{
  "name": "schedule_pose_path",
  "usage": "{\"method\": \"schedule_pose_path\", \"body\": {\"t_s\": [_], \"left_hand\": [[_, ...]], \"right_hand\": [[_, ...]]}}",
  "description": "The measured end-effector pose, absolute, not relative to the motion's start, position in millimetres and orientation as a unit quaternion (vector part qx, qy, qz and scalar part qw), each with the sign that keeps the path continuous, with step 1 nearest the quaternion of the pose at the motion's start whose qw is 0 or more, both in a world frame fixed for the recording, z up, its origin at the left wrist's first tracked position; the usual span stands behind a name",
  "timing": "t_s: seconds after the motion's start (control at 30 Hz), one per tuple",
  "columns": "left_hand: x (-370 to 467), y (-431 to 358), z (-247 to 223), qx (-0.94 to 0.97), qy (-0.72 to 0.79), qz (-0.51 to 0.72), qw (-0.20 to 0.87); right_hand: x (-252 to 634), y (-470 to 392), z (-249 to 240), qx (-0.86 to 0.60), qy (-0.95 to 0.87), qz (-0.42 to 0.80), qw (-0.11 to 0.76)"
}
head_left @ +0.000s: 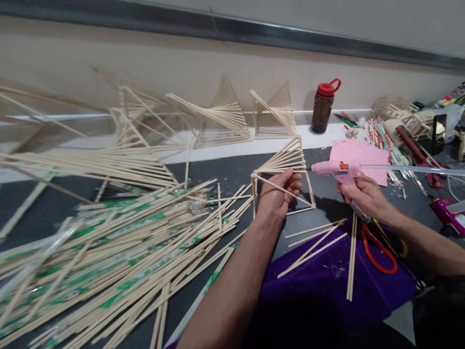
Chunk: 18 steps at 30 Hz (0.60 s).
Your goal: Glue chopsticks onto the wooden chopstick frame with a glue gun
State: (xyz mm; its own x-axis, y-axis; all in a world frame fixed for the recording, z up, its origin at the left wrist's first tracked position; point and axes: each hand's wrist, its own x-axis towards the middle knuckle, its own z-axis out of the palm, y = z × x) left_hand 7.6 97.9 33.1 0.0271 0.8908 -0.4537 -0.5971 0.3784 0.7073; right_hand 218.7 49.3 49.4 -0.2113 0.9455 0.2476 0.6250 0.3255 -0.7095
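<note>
My right hand (363,194) is wrapped round the grip of a pink glue gun (336,168), with a long clear glue stick out of its back. The gun's nozzle points left, at the right edge of a small frame of wooden sticks (310,189) with a fan of sticks across its top. My left hand (281,191) reaches into this frame, its fingers bent and pressed together near the fan's lowest stick; what the fingertips hold is too small to make out. Several loose sticks (316,247) lie below the frame on a purple sheet (334,291).
A large pile of sticks (145,242), some in plastic wrappers, covers the left. Twisted stick structures (225,118) stand along the wall. A red-capped bottle (322,109), pink paper (374,157), red-handled scissors (379,249) and a purple glue gun (448,215) are also around.
</note>
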Motion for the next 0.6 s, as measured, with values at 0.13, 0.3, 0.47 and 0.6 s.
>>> {"method": "schedule_pose_path", "body": {"t_s": [0.13,0.3,0.47,0.6], "left_hand": [[7.6,98.0,33.8,0.156,0.450,0.532,0.700],[8.2,97.9,35.6,0.156,0.453,0.530,0.700],[8.0,98.0,34.5,0.161,0.451,0.529,0.700],[7.9,98.3,34.5,0.163,0.452,0.529,0.700]], "right_hand": [[217.7,47.6,50.4,-0.517,-0.751,0.229,0.341],[218.4,47.4,50.7,-0.519,-0.759,0.212,0.331],[219.2,48.2,52.3,-0.506,-0.771,0.216,0.320],[221.1,47.9,51.9,-0.501,-0.775,0.218,0.317]]}}
